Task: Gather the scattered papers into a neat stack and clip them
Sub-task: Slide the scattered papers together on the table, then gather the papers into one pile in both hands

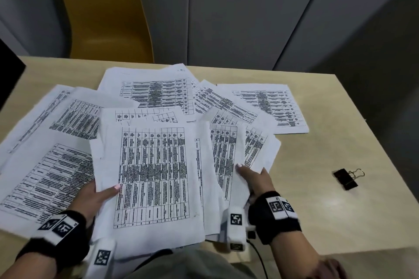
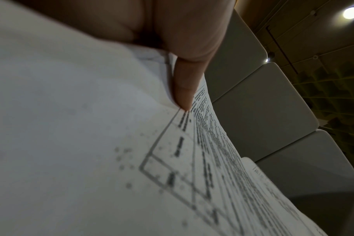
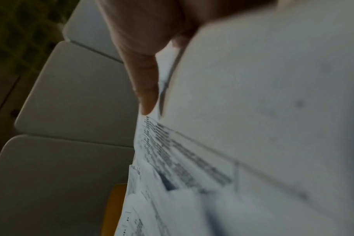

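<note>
held bundle point(image 1: 156, 179): a loose, fanned batch of printed table sheets, lifted a bit at the near edge of the table point(image 1: 317, 217), edges nowhere near lined up yet
left hand point(image 1: 95, 197): pinching the bundle's left edge, thumb point(image 1: 111, 190) lying on top of the front sheet and the rest of the fingers tucked under; the left wrist view shows that thumb point(image 2: 184, 89) pressed flat on the print
right hand point(image 1: 256, 180): pinching the bundle's right side the same way, thumb on top, fingers hidden under the pages; the right wrist view is blurry but the thumb point(image 3: 145, 86) is on the paper
loose sheets point(image 1: 158, 93): still spread over the table behind and to the left of the bundle, overlapping at all angles, one more point(image 1: 269, 106) lying off to the far right of it
binder clip point(image 1: 345, 179): black, with wire handles, sitting on the table well apart to the right of the bundle, nobody touching it
chair point(image 1: 106, 20): yellow, beyond the table's far edge, behind the bundle and to the left
wristbands point(image 1: 275, 215): black straps with marker tags on both wrists
</note>
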Demonstrator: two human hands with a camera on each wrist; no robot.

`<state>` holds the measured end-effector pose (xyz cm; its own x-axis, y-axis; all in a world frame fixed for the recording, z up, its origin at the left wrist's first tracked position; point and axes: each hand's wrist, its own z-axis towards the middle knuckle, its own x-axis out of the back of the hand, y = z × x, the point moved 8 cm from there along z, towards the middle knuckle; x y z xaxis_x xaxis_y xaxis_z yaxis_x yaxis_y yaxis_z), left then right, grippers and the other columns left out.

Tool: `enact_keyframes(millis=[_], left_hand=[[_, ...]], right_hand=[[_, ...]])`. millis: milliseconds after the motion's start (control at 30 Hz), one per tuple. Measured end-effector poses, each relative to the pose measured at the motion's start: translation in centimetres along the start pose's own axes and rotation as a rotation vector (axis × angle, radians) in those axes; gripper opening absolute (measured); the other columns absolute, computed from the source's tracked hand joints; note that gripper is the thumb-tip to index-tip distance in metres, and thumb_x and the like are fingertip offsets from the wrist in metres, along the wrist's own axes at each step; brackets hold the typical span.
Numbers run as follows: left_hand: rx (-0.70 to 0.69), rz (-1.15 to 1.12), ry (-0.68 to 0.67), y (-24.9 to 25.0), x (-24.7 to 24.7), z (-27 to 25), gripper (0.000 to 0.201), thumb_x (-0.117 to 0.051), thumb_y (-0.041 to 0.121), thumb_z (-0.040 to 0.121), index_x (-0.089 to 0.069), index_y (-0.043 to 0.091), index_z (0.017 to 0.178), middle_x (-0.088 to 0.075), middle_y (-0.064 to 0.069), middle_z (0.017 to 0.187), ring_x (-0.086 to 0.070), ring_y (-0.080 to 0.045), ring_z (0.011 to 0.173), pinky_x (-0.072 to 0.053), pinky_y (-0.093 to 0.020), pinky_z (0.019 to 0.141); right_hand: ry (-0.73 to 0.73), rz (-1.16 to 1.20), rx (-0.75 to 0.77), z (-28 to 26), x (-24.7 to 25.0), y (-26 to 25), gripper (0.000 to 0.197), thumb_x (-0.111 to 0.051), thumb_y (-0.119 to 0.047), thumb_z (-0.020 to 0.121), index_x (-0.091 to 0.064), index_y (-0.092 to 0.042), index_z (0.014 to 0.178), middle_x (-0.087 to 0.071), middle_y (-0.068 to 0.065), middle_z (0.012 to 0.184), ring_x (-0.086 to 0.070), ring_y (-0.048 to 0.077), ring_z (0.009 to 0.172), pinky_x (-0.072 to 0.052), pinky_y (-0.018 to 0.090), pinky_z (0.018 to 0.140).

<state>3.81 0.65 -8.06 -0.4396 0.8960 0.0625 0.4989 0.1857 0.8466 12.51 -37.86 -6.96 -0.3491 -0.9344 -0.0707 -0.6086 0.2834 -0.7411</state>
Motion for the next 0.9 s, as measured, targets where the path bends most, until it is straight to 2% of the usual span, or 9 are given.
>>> enact_keyframes(millis=[67,100,200,333,467,533,667,767,900], left_hand=[[-0.001,-0.005,-0.001,0.1,0.0,-0.1,0.032,-0.054,-0.009,0.084,-0.054,0.004,0.113,-0.071,0.008,0.062,-0.058,-0.021,0.078,-0.044,-0.031,0.073],[-0.002,-0.01,-0.011,0.3,-0.1,-0.2,0.034,-0.055,-0.009,0.084,-0.054,0.003,0.115,-0.071,0.004,0.068,-0.058,-0.021,0.08,-0.044,-0.034,0.079],[0.015,0.0,-0.028,0.2,-0.3,-0.3,0.038,-0.058,-0.009,0.082,-0.053,-0.001,0.119,-0.065,-0.012,0.096,-0.059,-0.024,0.087,-0.039,-0.039,0.094],[0.058,0.035,-0.016,-0.5,0.2,0.3,0.043,-0.062,-0.008,0.078,-0.053,-0.006,0.121,-0.061,-0.025,0.114,-0.058,-0.037,0.106,-0.037,-0.052,0.104],[0.075,0.071,-0.025,-0.9,0.3,0.7,0.043,-0.067,0.0,0.076,-0.057,0.001,0.117,-0.064,-0.022,0.113,-0.059,-0.037,0.108,-0.039,-0.053,0.101],[0.075,0.077,-0.035,-0.9,0.1,0.8,0.035,-0.068,0.002,0.076,-0.06,0.007,0.109,-0.066,-0.02,0.109,-0.06,-0.036,0.105,-0.041,-0.05,0.099],[0.06,0.114,-0.001,-0.7,-0.2,0.9,0.036,-0.07,0.006,0.077,-0.062,0.005,0.111,-0.067,-0.018,0.108,-0.062,-0.034,0.102,-0.042,-0.045,0.097],[0.039,0.137,0.022,-0.5,-0.1,0.9,0.034,-0.068,0.002,0.078,-0.061,0.003,0.112,-0.066,-0.019,0.107,-0.061,-0.034,0.101,-0.042,-0.039,0.092],[0.04,0.14,0.035,-0.5,0.0,0.8,0.034,-0.068,0.003,0.078,-0.06,0.0,0.111,-0.066,-0.019,0.103,-0.062,-0.036,0.098,-0.044,-0.038,0.087]], right_hand=[[-0.062,0.019,-0.053,0.0,-0.5,1.0,0.082,-0.089,-0.015,0.049,-0.05,-0.002,0.12,-0.072,0.015,0.091,-0.071,0.025,0.078,-0.057,0.048,0.075],[-0.053,-0.042,-0.064,-0.2,-0.6,1.4,0.089,-0.089,-0.016,0.049,-0.046,0.002,0.124,-0.071,0.017,0.095,-0.07,0.026,0.084,-0.056,0.047,0.078],[0.106,-0.285,0.035,-0.3,0.5,1.1,0.048,-0.072,-0.004,0.076,-0.049,0.009,0.115,-0.064,0.021,0.097,-0.063,0.03,0.083,-0.051,0.037,0.077],[0.214,-0.31,0.126,0.5,2.2,-0.1,0.037,-0.07,-0.009,0.077,-0.056,0.007,0.107,-0.065,0.019,0.084,-0.061,0.029,0.07,-0.052,0.035,0.071],[0.089,-0.206,0.083,0.4,2.2,-0.8,0.025,-0.07,-0.002,0.077,-0.053,0.002,0.094,-0.062,0.013,0.078,-0.06,0.028,0.074,-0.049,0.036,0.077],[0.052,-0.292,0.12,0.2,1.7,-0.9,0.021,-0.069,-0.002,0.078,-0.055,0.0,0.093,-0.062,0.013,0.078,-0.06,0.029,0.076,-0.049,0.036,0.077],[0.175,-0.399,0.214,0.2,2.6,-1.5,0.009,-0.061,-0.005,0.08,-0.061,-0.001,0.088,-0.059,0.011,0.067,-0.055,0.026,0.061,-0.048,0.033,0.059],[0.243,-0.394,0.281,-0.4,4.1,-2.9,0.006,-0.056,-0.006,0.079,-0.06,-0.011,0.079,-0.057,0.01,0.064,-0.054,0.026,0.059,-0.05,0.037,0.059],[0.316,-0.492,0.47,-2.0,5.4,-6.4,0.008,-0.057,-0.006,0.081,-0.057,-0.009,0.073,-0.056,0.013,0.063,-0.053,0.026,0.06,-0.049,0.038,0.06]])
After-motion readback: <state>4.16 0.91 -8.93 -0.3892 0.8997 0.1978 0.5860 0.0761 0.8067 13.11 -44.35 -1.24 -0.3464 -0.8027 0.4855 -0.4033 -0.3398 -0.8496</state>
